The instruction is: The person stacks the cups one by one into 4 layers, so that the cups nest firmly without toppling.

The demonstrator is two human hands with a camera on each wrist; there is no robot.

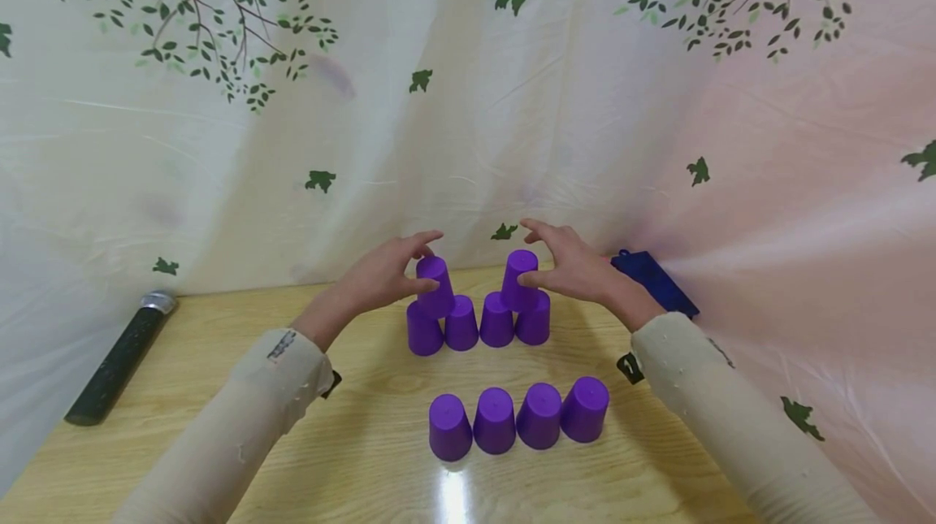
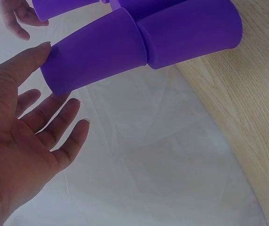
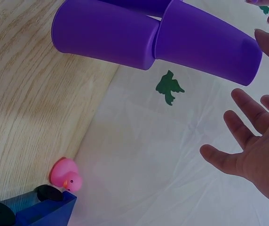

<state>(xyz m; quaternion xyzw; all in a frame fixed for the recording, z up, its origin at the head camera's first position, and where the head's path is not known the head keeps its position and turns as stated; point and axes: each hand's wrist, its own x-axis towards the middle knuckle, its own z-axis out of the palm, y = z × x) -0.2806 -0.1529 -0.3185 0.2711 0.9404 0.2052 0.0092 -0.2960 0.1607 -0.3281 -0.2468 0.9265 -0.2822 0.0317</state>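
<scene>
Two purple cups, a left one (image 1: pixel 436 296) and a right one (image 1: pixel 520 268), stand upside down, each across a pair of upside-down cups in the back row (image 1: pixel 497 321). At the left upper cup is my left hand (image 1: pixel 383 272), its thumb against the side near the base and its other fingers spread. My right hand (image 1: pixel 574 264) is beside the right upper cup, thumb at its base edge; the right wrist view shows the other fingers extended, apart from the cup. Nearer to me, several more upside-down purple cups (image 1: pixel 495 422) form a row.
A black cylinder with a silver end (image 1: pixel 123 365) lies on the wooden table (image 1: pixel 351 459) at far left. At right is a dark blue object (image 1: pixel 658 284), with a pink toy duck (image 3: pixel 65 174) beside it. A leaf-printed curtain (image 1: pixel 468 142) hangs behind.
</scene>
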